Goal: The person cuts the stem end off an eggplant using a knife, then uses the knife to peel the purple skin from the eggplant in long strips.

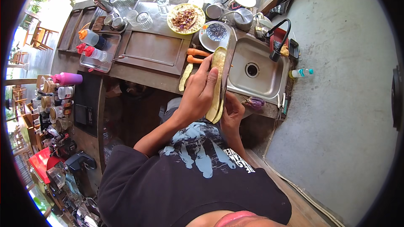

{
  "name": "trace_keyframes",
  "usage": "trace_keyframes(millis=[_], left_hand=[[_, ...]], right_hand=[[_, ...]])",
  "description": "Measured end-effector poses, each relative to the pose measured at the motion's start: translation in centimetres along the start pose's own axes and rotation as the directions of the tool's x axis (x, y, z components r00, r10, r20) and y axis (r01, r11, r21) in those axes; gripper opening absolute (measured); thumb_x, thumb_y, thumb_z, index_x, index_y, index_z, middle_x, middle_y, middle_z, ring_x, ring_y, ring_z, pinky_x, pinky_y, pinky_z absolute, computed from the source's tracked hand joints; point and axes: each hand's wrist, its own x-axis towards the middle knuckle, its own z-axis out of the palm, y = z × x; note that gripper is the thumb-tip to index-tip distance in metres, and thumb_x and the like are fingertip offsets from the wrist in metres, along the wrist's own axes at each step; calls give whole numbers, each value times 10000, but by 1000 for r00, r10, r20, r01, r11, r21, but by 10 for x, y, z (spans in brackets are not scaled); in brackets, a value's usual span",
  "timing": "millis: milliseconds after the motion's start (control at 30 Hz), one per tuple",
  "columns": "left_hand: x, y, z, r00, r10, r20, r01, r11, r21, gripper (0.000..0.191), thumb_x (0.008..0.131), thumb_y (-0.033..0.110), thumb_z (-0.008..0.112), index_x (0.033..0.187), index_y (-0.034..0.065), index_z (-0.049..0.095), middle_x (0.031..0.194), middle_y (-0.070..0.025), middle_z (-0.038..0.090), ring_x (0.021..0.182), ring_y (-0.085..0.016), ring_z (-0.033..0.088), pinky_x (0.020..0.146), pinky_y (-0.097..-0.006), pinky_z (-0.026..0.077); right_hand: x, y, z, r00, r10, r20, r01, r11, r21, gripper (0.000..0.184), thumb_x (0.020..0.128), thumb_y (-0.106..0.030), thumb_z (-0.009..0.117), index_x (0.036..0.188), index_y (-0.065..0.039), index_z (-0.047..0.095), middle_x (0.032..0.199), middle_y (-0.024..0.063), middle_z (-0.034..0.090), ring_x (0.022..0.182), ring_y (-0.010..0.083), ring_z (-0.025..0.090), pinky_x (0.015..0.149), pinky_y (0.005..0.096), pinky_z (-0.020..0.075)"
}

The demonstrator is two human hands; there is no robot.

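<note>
My left hand (199,91) grips long pale-yellow vegetable pieces (217,85), which look like peeled eggplant, with the thumb laid over them. Against their right side stands a thin, dark flat piece (231,45), seen almost edge-on; whether it is a blade or a board I cannot tell. My right hand (233,110) has curled fingers at its near end, partly hidden behind it. A similar pale strip (185,77) lies on the counter to the left, close to carrots (197,52). Purple eggplant skin or pieces (255,102) rest at the sink's front edge.
A steel sink (271,83) with a black faucet (284,26) is at the right. Behind the hands are a patterned bowl (216,31) and a yellow-rimmed bowl of chopped food (186,29). Glasses (144,20) and a tray (109,60) of squeeze bottles stand left.
</note>
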Motion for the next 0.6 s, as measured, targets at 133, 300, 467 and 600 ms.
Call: trace_keyframes(millis=[133,300,467,600], left_hand=[[6,1,-4,999,-21,-37,20,999,-31,423,1073,226,413,1422,-13,423,998,-172,703,805,-258,645,742,-376,494],[7,10,-10,999,-36,4,36,999,-29,449,1070,217,426,1463,4,385,972,-202,700,792,-298,659,727,-381,493],[2,4,-7,991,-104,81,101,994,46,454,1064,223,442,1455,-3,392,898,-281,670,836,-425,669,735,-427,492],[2,5,-8,986,-127,112,123,991,43,454,1063,224,448,1451,-6,399,905,-287,670,852,-419,678,760,-434,496]], right_hand=[[-6,9,-2,1000,16,10,-16,1000,-6,444,953,-121,695,1324,71,546,1287,136,613,1193,193,586,1014,346,474],[-4,8,4,1000,26,11,-27,998,49,431,945,-102,701,1312,66,551,1259,115,621,1168,182,597,985,330,486],[4,10,6,998,-17,-53,20,998,63,379,952,-64,673,1293,53,554,1180,91,661,1083,150,638,930,282,500],[9,17,-3,999,-1,-43,4,997,80,379,944,-10,661,1302,56,553,1197,100,656,1129,169,630,985,305,485]])
